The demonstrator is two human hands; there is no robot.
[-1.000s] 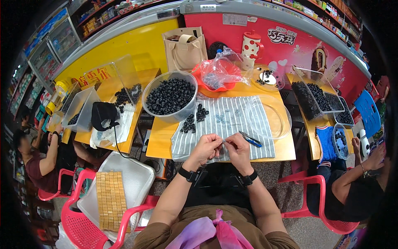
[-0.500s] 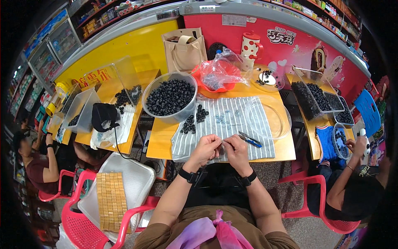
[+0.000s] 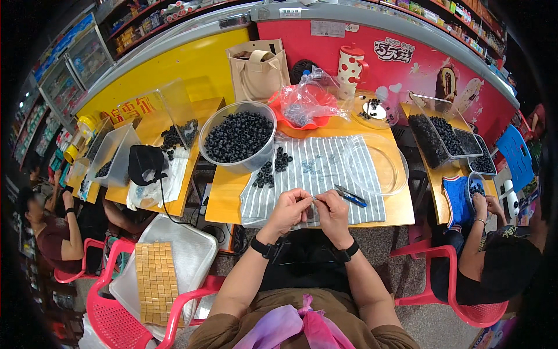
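My left hand (image 3: 292,210) and my right hand (image 3: 332,213) meet over the near edge of a grey-and-white striped cloth (image 3: 366,212). Both have their fingers pinched, tips almost touching, around something too small to name. Beside my right hand lie blue-handled snips (image 3: 353,198). On the cloth, up and left of my hands, are small black ring-like parts (image 3: 264,176) in two clusters. Tiny clear bluish pieces (image 3: 314,166) are scattered across the cloth's middle. A clear tub (image 3: 239,134) full of the same black parts stands at the cloth's left corner.
A round clear lid (image 3: 401,168) lies at the cloth's right. Behind are a red bowl (image 3: 278,119) with plastic bags, a beige tote bag (image 3: 256,78) and a dotted cup (image 3: 349,70). Co-workers sit at side tables; a pink chair (image 3: 116,308) stands left.
My hands have barely moved and keep their pinch close together. The person on the right has moved a hand to the clear bowl of black parts.
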